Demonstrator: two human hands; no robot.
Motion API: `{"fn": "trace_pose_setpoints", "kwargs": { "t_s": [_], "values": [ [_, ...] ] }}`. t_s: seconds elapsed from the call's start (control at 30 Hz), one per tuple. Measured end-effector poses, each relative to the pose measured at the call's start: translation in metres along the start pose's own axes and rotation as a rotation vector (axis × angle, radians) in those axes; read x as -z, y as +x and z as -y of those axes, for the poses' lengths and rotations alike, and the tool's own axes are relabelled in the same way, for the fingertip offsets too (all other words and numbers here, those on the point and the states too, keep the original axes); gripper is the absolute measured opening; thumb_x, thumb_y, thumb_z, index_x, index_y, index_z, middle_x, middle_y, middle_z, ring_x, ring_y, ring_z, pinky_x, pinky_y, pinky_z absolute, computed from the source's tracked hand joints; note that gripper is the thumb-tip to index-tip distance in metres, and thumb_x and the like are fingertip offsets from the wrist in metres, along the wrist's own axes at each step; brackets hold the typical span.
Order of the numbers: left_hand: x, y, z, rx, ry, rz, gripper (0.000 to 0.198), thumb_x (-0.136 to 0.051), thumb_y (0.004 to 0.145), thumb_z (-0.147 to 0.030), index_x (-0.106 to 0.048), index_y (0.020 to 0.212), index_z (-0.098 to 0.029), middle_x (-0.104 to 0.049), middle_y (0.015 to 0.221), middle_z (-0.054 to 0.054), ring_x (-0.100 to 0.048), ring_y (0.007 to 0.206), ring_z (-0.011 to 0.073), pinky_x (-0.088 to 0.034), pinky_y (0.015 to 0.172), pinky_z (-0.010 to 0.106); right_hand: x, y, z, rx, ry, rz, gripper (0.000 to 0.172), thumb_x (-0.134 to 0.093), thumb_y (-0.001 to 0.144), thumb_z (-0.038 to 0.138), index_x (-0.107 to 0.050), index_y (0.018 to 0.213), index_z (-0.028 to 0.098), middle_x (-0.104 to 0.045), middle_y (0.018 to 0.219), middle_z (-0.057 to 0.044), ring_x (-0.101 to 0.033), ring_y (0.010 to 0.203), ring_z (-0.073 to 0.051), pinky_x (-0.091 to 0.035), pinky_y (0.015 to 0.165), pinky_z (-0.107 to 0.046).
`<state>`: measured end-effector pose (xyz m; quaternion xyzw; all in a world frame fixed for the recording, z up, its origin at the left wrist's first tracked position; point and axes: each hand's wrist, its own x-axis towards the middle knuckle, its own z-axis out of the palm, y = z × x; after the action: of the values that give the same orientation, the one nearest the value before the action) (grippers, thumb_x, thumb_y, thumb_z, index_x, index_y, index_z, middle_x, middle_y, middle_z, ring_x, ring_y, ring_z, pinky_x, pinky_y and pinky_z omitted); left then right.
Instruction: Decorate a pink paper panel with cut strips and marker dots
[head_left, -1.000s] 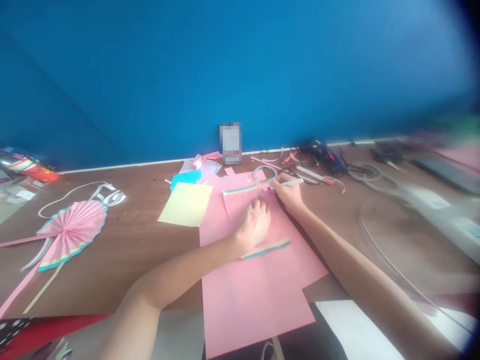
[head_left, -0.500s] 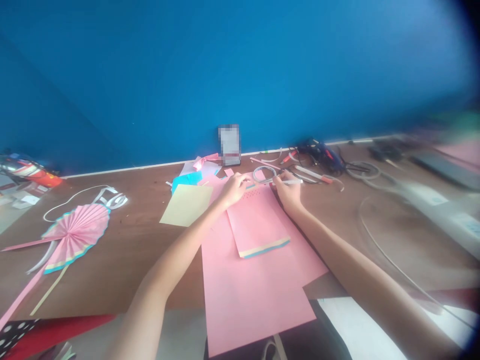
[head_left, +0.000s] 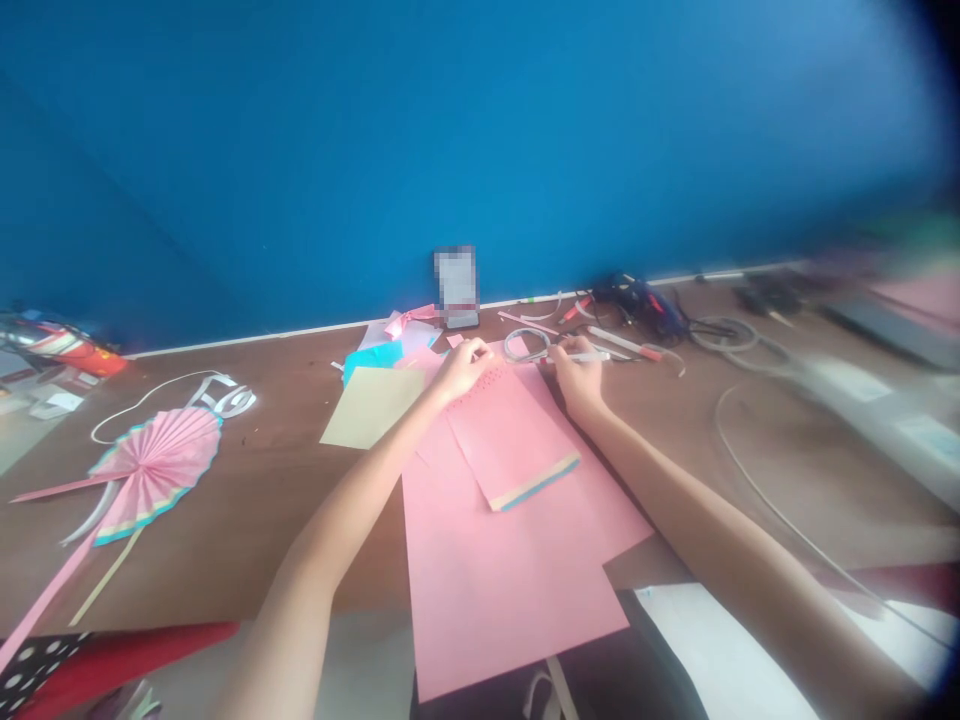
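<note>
My left hand (head_left: 463, 370) is at the far end of a small pink paper sheet (head_left: 517, 440), its fingers closed on the upper left edge. This sheet has small red marks near its top and a yellow and blue strip along its near edge. It lies on larger pink paper (head_left: 510, 590). My right hand (head_left: 579, 375) is closed around a white pen (head_left: 596, 357), just right of the sheet's far end. A pale ring-shaped roll (head_left: 526, 346) lies between the hands; the pen's tip is hard to make out.
A pleated pink paper fan (head_left: 161, 465) lies at left on the brown table (head_left: 277, 520). Yellow paper (head_left: 375, 405) and blue paper (head_left: 373, 358) are left of my left hand. A phone-like device (head_left: 456, 288) leans against the blue wall. Cables and a power strip (head_left: 862, 395) lie right.
The small pink sheet has turned slightly, its near right corner moving away from me. My left hand has shifted a little left; my right hand still holds the pen.
</note>
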<state>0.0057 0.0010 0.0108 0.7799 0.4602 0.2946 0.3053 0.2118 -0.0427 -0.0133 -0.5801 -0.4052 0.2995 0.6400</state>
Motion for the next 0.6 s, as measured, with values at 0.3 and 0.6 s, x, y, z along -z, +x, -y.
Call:
{"fn": "trace_pose_setpoints", "kwargs": {
  "t_s": [0.3, 0.6],
  "values": [
    [0.044, 0.003, 0.000, 0.105, -0.361, 0.064, 0.030, -0.057, 0.082, -0.047, -0.058, 0.090, -0.018, -0.063, 0.091, 0.003, -0.057, 0.086, 0.0148, -0.043, 0.075, 0.026, 0.001, 0.006, 0.000, -0.108, 0.063, 0.033, 0.024, -0.065, 0.073, 0.041, -0.054, 0.085, 0.023, -0.055, 0.057, 0.005, -0.048, 0.048, -0.011, -0.035, 0.045, -0.023],
    [0.077, 0.000, 0.005, 0.242, -0.453, 0.130, 0.022, -0.060, 0.077, -0.041, -0.058, 0.082, -0.019, -0.059, 0.079, 0.001, -0.056, 0.066, 0.0126, -0.038, 0.056, 0.025, 0.004, 0.005, 0.007, -0.071, 0.228, 0.283, 0.062, -0.043, 0.078, 0.079, -0.060, 0.098, 0.023, -0.060, 0.057, 0.001, -0.044, 0.038, -0.010, -0.027, 0.037, -0.024]
  ]
}}
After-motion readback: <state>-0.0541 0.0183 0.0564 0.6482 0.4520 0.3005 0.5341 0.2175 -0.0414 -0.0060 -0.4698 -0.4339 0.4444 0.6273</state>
